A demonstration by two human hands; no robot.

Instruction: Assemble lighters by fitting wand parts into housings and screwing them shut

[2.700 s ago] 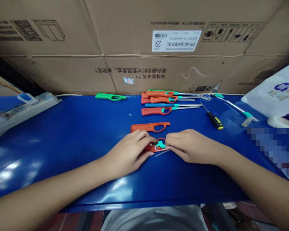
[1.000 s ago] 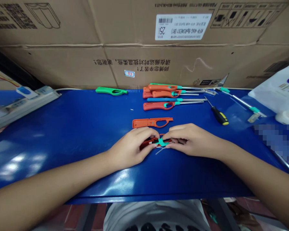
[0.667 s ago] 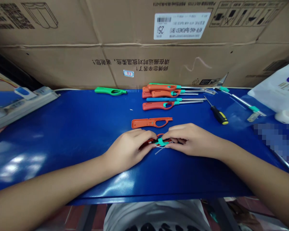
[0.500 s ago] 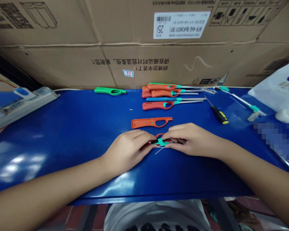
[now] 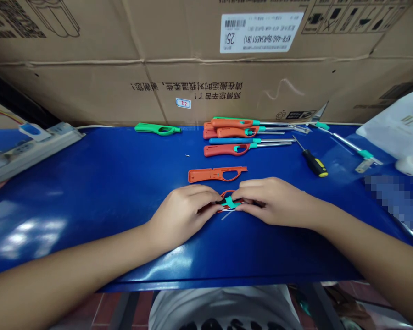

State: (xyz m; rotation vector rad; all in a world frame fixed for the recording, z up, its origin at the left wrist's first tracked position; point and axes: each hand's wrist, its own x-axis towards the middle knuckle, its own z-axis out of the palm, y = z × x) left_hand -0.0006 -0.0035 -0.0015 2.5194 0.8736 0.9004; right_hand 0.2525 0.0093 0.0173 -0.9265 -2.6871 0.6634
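Both my hands rest on the blue table [image 5: 106, 183] and pinch one small piece between them: an orange lighter half-shell [image 5: 227, 195] with a teal trigger [image 5: 230, 202]. My left hand [image 5: 186, 213] covers the shell's left end with closed fingers. My right hand [image 5: 273, 200] grips its right end near the teal part. A thin clear tube [image 5: 227, 214] pokes out beneath. Just behind lies a second orange half-shell [image 5: 216, 174], open side up.
Several long orange and blue lighters [image 5: 234, 135] lie at the back by the cardboard boxes [image 5: 192, 68]. A green lighter shell [image 5: 157, 129] is left of them, a yellow-handled screwdriver [image 5: 315, 164] to the right. A power strip [image 5: 30, 146] sits left, a white bag [image 5: 399, 123] right.
My hands have stayed on the orange shell; the teal trigger shifted slightly between my fingertips. The view tilted down a little.
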